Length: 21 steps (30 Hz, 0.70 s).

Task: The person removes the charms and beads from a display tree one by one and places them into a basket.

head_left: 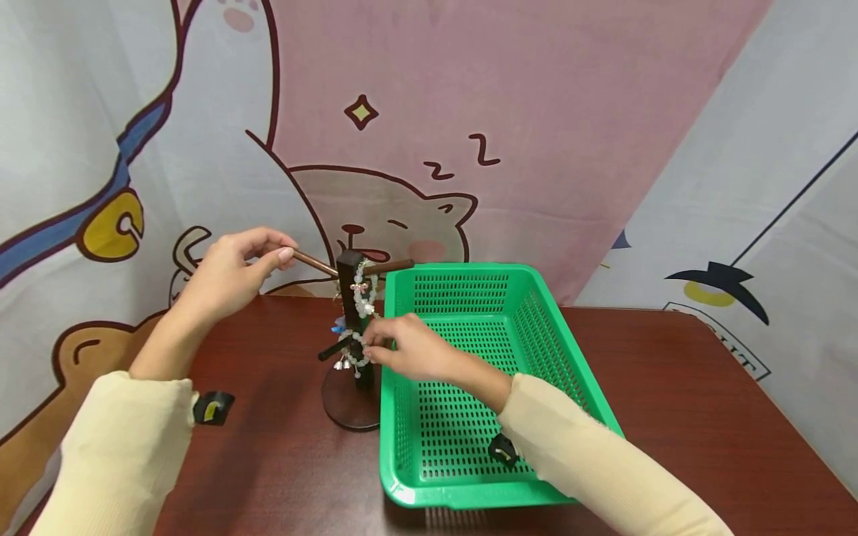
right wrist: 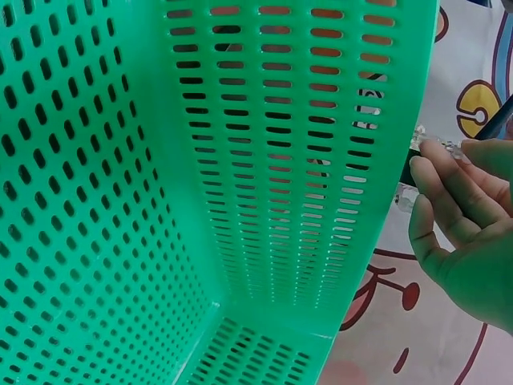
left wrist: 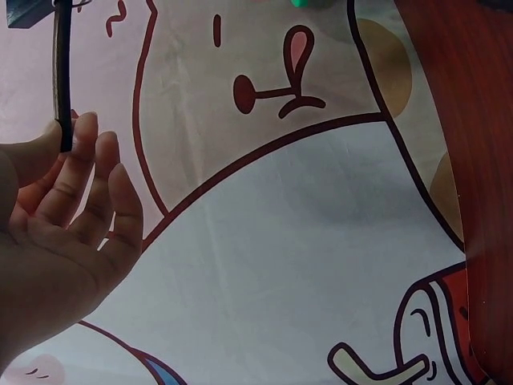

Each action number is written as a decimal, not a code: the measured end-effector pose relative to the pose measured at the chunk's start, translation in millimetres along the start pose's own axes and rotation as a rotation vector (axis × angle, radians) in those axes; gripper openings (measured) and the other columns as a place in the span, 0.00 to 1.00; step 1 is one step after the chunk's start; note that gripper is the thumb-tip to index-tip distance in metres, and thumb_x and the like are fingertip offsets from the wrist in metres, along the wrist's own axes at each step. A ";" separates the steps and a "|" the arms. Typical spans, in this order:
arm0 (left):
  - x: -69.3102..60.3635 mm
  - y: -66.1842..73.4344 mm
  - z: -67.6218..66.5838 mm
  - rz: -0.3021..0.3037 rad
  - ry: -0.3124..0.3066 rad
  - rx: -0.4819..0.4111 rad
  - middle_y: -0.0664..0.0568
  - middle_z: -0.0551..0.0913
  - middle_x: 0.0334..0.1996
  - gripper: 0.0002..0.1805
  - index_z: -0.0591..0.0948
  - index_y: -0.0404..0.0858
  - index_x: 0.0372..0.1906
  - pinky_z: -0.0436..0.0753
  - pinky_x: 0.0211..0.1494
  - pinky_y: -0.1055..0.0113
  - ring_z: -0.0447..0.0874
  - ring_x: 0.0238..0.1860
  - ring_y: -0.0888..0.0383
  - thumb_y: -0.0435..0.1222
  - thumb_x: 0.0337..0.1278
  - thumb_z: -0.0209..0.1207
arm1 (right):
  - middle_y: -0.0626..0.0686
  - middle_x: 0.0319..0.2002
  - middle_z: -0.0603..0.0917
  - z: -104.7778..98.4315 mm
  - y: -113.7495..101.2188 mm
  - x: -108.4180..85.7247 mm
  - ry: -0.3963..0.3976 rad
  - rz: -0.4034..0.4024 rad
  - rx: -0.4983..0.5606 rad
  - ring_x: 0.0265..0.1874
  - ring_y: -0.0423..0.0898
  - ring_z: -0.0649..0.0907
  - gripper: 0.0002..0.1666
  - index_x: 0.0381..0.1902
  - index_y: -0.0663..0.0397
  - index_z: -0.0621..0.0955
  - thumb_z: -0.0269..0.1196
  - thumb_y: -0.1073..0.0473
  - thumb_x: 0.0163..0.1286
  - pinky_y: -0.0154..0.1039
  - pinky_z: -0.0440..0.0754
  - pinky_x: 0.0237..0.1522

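A dark wooden bracelet stand (head_left: 348,259) with side pegs rises from a round base (head_left: 343,406), just left of a green basket (head_left: 400,487). With thumb and fingertips my left hand (head_left: 231,274) pinches the end of its upper left peg (left wrist: 62,72). A clear-beaded bracelet (head_left: 365,307) with a pink charm hangs on the upper right side. My right hand (head_left: 418,348) pinches another beaded bracelet (head_left: 347,336) around the lower front peg (head_left: 333,350). In the right wrist view, the basket wall (right wrist: 276,104) stands beside that hand, and most of the bracelet is hidden.
The perforated basket takes up the middle of the brown table (head_left: 677,417), its far end near a cloth backdrop (head_left: 570,134) with cartoon animals. Blue and white charms (head_left: 338,325) hang close to the post. Black straps show at both sleeves.
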State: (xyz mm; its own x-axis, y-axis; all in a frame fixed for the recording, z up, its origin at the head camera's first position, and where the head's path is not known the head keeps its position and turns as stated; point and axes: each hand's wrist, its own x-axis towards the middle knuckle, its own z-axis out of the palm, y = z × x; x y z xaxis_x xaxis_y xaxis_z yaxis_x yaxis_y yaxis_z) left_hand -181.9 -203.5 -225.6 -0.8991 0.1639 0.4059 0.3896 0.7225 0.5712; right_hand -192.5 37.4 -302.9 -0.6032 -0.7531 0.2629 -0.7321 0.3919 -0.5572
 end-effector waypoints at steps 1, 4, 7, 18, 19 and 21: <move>0.0 -0.1 0.2 0.001 -0.001 0.001 0.43 0.81 0.34 0.13 0.79 0.36 0.43 0.69 0.34 0.60 0.73 0.33 0.53 0.41 0.65 0.50 | 0.48 0.26 0.83 0.0 -0.4 0.0 0.000 0.001 0.003 0.23 0.34 0.76 0.03 0.34 0.59 0.80 0.60 0.65 0.63 0.28 0.68 0.25; 0.0 -0.3 0.5 0.004 -0.003 0.003 0.43 0.81 0.34 0.13 0.79 0.36 0.43 0.68 0.34 0.60 0.73 0.33 0.53 0.41 0.65 0.50 | 0.48 0.26 0.83 -0.1 -1.7 -0.4 -0.001 0.000 0.010 0.24 0.34 0.77 0.03 0.34 0.59 0.80 0.60 0.65 0.62 0.28 0.69 0.26; -0.1 -0.3 0.3 0.002 -0.005 0.003 0.43 0.81 0.34 0.14 0.79 0.36 0.43 0.68 0.34 0.60 0.73 0.33 0.53 0.41 0.65 0.50 | 0.49 0.26 0.84 -0.8 -4.1 -0.7 -0.001 -0.005 0.010 0.25 0.33 0.78 0.03 0.34 0.59 0.80 0.60 0.65 0.62 0.28 0.69 0.27; -0.6 0.0 0.0 -0.004 -0.005 0.009 0.42 0.81 0.34 0.14 0.79 0.36 0.44 0.68 0.33 0.60 0.72 0.33 0.53 0.41 0.66 0.50 | 0.48 0.28 0.84 -4.6 -16.9 -0.2 -0.011 -0.057 0.023 0.23 0.34 0.74 0.05 0.36 0.60 0.80 0.60 0.65 0.63 0.28 0.68 0.25; -0.5 -0.1 0.1 -0.002 -0.003 0.009 0.42 0.81 0.34 0.14 0.79 0.36 0.44 0.68 0.33 0.60 0.73 0.33 0.53 0.41 0.66 0.50 | 0.48 0.28 0.84 -4.9 -18.0 -0.2 -0.011 -0.066 0.027 0.23 0.34 0.74 0.05 0.36 0.60 0.80 0.60 0.65 0.63 0.28 0.68 0.25; -0.3 -0.2 0.3 0.001 -0.002 0.008 0.42 0.81 0.34 0.13 0.79 0.36 0.44 0.68 0.33 0.60 0.73 0.33 0.52 0.41 0.66 0.50 | 0.48 0.28 0.84 -5.4 -20.1 -0.3 -0.010 -0.085 0.034 0.23 0.34 0.74 0.04 0.36 0.60 0.79 0.60 0.66 0.63 0.27 0.68 0.25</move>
State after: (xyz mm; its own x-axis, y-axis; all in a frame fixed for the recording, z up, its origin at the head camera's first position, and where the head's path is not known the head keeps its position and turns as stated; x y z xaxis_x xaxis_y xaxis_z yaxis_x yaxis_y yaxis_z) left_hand -181.8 -203.5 -226.0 -0.8991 0.1662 0.4050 0.3889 0.7278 0.5648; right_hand -179.4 32.6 -287.5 -0.5357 -0.7883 0.3026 -0.7695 0.3082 -0.5594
